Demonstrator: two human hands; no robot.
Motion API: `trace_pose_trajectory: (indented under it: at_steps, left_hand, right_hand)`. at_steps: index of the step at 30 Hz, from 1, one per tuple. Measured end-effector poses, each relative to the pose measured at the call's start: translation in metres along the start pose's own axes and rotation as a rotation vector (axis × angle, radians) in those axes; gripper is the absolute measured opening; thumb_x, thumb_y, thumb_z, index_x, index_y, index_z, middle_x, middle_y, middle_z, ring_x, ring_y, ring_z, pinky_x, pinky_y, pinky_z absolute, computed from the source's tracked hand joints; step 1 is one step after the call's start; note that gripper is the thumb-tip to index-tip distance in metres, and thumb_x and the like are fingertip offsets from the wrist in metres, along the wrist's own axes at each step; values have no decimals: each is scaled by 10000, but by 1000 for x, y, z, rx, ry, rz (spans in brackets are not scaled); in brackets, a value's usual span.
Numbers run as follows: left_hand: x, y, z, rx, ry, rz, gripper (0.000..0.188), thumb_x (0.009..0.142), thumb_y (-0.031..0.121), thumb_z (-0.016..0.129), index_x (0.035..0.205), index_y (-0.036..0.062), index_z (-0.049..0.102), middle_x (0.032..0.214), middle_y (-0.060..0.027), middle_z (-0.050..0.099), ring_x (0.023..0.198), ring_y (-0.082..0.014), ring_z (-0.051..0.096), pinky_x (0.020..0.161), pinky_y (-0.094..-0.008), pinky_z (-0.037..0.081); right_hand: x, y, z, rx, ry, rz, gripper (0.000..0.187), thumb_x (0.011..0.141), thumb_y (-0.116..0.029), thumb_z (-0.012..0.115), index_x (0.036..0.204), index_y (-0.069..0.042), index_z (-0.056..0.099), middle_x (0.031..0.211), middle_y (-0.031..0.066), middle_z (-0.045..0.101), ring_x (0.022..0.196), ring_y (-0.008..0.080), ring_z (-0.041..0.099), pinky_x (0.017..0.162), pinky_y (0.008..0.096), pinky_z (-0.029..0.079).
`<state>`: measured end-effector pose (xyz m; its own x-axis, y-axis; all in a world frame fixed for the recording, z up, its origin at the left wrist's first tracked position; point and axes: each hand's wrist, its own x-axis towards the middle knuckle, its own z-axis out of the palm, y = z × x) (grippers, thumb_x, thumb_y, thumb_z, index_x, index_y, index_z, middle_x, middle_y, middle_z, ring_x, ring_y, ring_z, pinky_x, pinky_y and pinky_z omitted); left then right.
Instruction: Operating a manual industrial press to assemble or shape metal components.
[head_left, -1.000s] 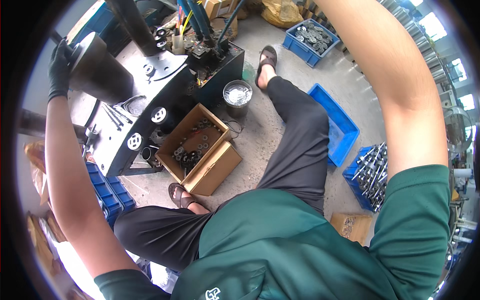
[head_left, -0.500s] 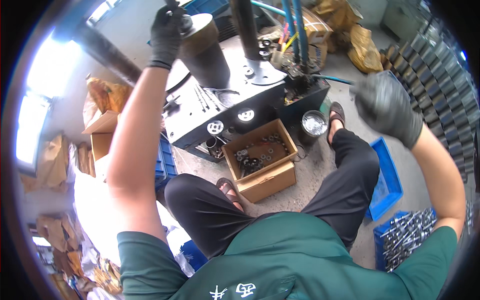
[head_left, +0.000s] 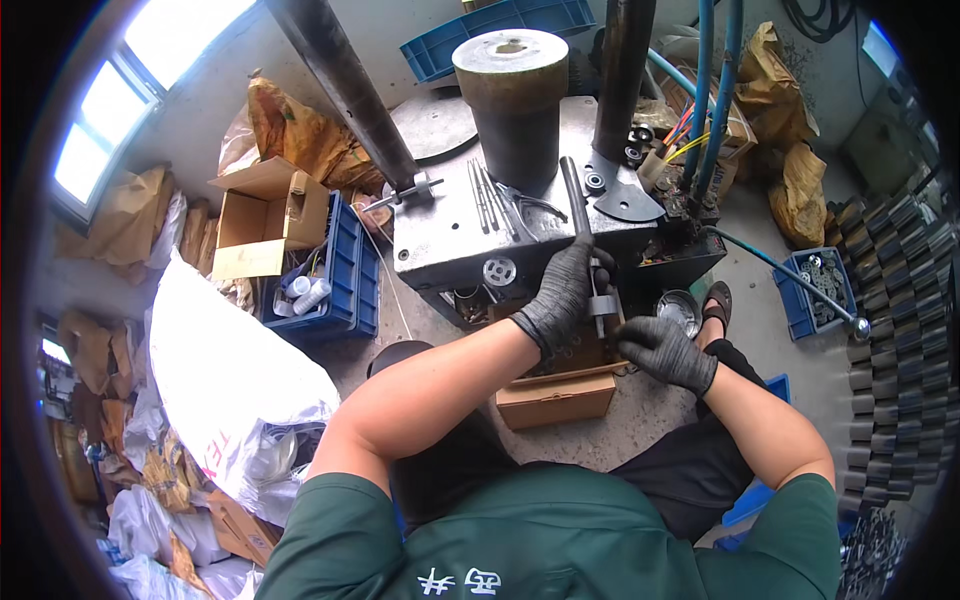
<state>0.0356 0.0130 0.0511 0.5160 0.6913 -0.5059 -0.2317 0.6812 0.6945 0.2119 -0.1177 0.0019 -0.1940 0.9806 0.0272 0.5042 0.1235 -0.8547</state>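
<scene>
My left hand (head_left: 562, 298), in a dark grey glove, is closed around the lower end of a dark metal rod (head_left: 574, 198). The rod lies across the steel table (head_left: 450, 245) of a press and points toward its thick grey cylinder (head_left: 512, 100). A small silver part (head_left: 599, 312) hangs just below that hand. My right hand (head_left: 667, 352), also gloved, is curled over the open cardboard box (head_left: 556, 397) of metal parts between my knees. Whether it holds anything is hidden.
A round metal bowl (head_left: 680, 306) sits on the floor by my sandalled foot (head_left: 717, 300). Blue crates stand at the left (head_left: 340, 270) and right (head_left: 818, 285). Blue hoses (head_left: 705, 90) rise behind the press. Cardboard boxes (head_left: 262, 215) and white sacks (head_left: 225, 370) crowd the left.
My left hand came down from the top of the cylinder and closed on the rod. My right hand dropped from the raised right side to the box. The view swung toward the press.
</scene>
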Motion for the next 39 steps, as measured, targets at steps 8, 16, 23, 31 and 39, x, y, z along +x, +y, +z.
trace_pose_trajectory:
  at_steps: [8, 16, 23, 31, 39]
  left_hand:
    - [46, -14, -7, -142, 135, -107, 236, 994, 302, 507, 884, 119, 608, 655, 23, 544, 549, -142, 530, 521, -355, 527]
    - [46, -16, -5, -16, 171, -171, 316, 1035, 398, 502, 905, 132, 613, 685, 18, 551, 587, -150, 546, 547, -380, 522]
    - [-14, -25, -23, 183, -91, -219, 319, 1058, 379, 527, 1020, 87, 651, 827, -20, 602, 783, -169, 623, 742, -370, 560]
    - [-42, 71, -75, 820, -148, 693, 248, 1013, 244, 640, 1167, 49, 652, 1013, -41, 658, 920, -147, 636, 863, -316, 542]
    - [15, 157, -212, 85, 457, 538, 96, 975, 161, 672, 1015, 104, 605, 795, -45, 678, 560, -141, 623, 493, -264, 521]
  right_hand:
    - [2, -1, -6, -441, -481, 26, 348, 928, -291, 604, 1142, -31, 694, 1058, 203, 700, 993, 388, 682, 889, 473, 552]
    - [7, -18, -5, -570, -658, 62, 414, 925, -346, 596, 1183, -34, 683, 1081, 203, 696, 996, 378, 689, 908, 482, 543]
    - [14, -19, -13, -590, -608, 61, 414, 926, -350, 587, 1184, -38, 675, 1072, 207, 691, 993, 368, 689, 888, 475, 552]
    - [7, -30, -30, -527, -387, 13, 404, 884, -300, 660, 1174, -19, 680, 1012, 215, 703, 962, 385, 683, 857, 482, 552]
    - [13, -30, -20, -535, -428, -21, 398, 898, -312, 648, 1178, -32, 681, 1022, 203, 706, 979, 383, 680, 858, 485, 549]
